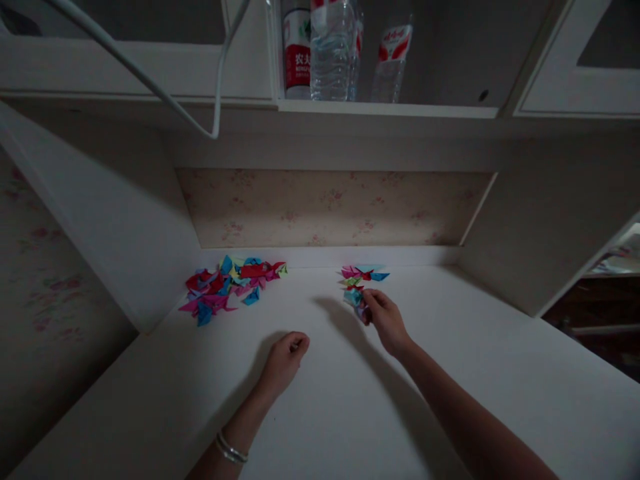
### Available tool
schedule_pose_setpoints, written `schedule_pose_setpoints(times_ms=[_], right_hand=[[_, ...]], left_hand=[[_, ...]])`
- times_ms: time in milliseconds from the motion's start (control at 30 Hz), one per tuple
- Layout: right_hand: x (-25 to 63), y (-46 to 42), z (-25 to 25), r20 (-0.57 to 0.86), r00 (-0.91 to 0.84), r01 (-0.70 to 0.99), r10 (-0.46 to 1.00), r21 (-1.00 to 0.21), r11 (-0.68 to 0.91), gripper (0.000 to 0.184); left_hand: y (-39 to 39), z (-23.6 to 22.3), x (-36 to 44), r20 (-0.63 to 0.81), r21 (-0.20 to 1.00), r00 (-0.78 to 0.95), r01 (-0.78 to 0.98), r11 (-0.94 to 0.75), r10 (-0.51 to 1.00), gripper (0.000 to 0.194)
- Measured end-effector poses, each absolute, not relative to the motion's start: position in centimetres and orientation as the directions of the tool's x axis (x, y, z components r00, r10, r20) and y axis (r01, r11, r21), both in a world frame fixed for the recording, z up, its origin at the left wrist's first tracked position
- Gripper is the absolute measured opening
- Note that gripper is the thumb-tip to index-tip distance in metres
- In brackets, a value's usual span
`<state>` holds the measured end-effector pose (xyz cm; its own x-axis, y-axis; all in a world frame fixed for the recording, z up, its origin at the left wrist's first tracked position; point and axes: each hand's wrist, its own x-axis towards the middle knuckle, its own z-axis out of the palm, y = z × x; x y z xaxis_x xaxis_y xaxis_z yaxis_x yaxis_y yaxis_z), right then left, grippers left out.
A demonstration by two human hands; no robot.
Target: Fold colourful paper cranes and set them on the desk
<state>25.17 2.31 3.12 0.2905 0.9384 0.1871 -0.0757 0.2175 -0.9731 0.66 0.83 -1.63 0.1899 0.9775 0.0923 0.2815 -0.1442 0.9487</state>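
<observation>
My right hand reaches forward over the white desk, fingers pinched on a small folded paper piece, blue and purple, at the near edge of a small cluster of coloured folded papers. My left hand rests on the desk nearer to me, fingers curled into a loose fist with nothing visible in it; a bracelet is on that wrist. A bigger heap of red, pink, blue and yellow folded papers lies at the back left of the desk.
Slanted white side panels close in the desk on both sides, with a floral back wall. A shelf above holds three plastic bottles. A thin white rod crosses the upper left.
</observation>
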Motion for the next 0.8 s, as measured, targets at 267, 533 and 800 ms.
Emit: schedule_pose_setpoints(times_ms=[267, 533, 800], right_hand=[[35.0, 8.7, 3.2, 0.134, 0.502, 0.152, 0.854, -0.986, 0.066, 0.031], [36.4, 11.5, 0.0, 0.042, 0.498, 0.274, 0.866, -0.955, -0.111, 0.021], [36.9, 14.7, -1.1, -0.021, 0.459, 0.344, 0.888, -0.918, -0.200, 0.018]], left_hand=[[0.8, -1.6, 0.7, 0.071, 0.945, 0.175, 0.304, -0.122, 0.982, 0.033], [0.6, -1.5, 0.6, 0.076, 0.935, 0.207, 0.324, -0.142, 0.975, 0.029], [0.8, -1.8, 0.6, 0.040, 0.936, 0.219, 0.334, -0.113, 0.975, 0.029]])
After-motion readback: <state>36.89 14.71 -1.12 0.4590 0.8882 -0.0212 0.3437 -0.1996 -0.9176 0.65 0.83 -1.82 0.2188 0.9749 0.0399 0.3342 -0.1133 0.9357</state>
